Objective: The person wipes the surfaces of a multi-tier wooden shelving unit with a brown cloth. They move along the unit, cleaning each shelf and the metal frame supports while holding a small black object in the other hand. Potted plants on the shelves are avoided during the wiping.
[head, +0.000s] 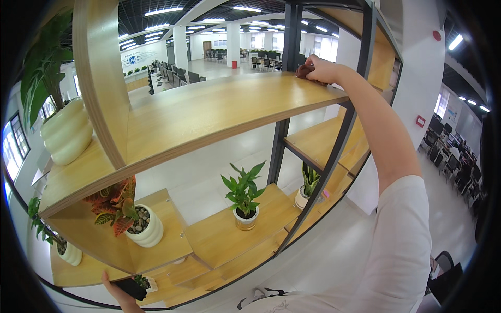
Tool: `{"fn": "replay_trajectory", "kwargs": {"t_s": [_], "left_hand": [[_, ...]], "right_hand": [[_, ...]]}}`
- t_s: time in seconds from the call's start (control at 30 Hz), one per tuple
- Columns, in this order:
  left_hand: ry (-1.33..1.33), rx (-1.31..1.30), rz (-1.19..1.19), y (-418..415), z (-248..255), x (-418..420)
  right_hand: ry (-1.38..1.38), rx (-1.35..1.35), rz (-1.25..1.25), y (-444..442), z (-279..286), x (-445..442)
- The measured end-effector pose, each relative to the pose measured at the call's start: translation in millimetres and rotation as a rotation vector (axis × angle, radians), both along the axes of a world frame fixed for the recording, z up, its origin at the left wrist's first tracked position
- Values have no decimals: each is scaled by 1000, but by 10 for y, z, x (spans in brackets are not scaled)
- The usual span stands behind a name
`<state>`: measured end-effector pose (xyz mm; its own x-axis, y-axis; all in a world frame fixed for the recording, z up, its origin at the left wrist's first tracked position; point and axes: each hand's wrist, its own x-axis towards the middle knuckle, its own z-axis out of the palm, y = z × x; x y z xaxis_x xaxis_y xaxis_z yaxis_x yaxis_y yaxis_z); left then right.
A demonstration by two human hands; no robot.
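My right hand is at the far right end of the upper wooden shelf board, beside a black metal upright. Its fingers are closed on a crumpled brown cloth that touches the board. Low at the left, my left hand is at the edge of a lower shelf, with a black object against it; what that object is, I cannot tell. Whether the fingers grip it is hidden. Beneath the upper board, a croton grows in a ribbed cream pot.
A green plant in a small pot stands on the middle lower shelf. A snake plant stands behind the slanting black metal post. Up left, a large cream pot holds a leafy plant beside a vertical wooden panel.
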<state>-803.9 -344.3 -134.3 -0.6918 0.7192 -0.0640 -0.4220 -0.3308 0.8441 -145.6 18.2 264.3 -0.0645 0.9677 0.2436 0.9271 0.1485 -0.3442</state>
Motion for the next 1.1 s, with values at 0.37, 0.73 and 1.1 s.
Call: {"fn": "replay_trajectory", "kwargs": {"t_s": [0.37,0.73,1.1], "left_hand": [[11,-55,61,-17,-107,-52],[-1,-79,111,-1,-17,44],[-5,-100,-47,-53,137,71]], "right_hand": [[-249,258,133,785,22,41],[-468,454,51,850,-124,-78],[-364,719,54,889,-131,23]]}}
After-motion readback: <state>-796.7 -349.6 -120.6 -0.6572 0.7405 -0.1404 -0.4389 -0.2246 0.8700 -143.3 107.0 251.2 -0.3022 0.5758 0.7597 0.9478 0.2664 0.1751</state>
